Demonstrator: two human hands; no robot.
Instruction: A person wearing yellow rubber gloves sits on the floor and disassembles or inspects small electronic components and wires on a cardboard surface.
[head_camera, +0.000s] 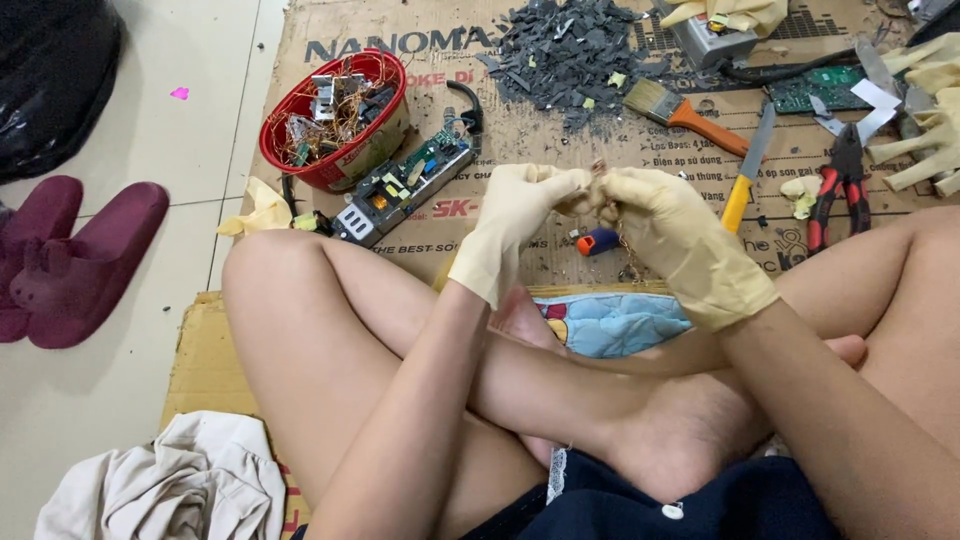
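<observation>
Cardboard sheet (520, 150), pale tiled floor (200, 130), maroon slippers (70, 260)

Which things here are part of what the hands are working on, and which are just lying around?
In use:
left hand
right hand
small part with copper wire, pinched between both
red bowl of wire scraps
circuit board

Lying about:
brush
knife
pliers
grey chips
slippers
cloth

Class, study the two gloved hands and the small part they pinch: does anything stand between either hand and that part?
Nothing visible does. The left hand and the right hand both already pinch the small part between their fingertips, held above the cardboard sheet; the gloves are the only layer between.
</observation>
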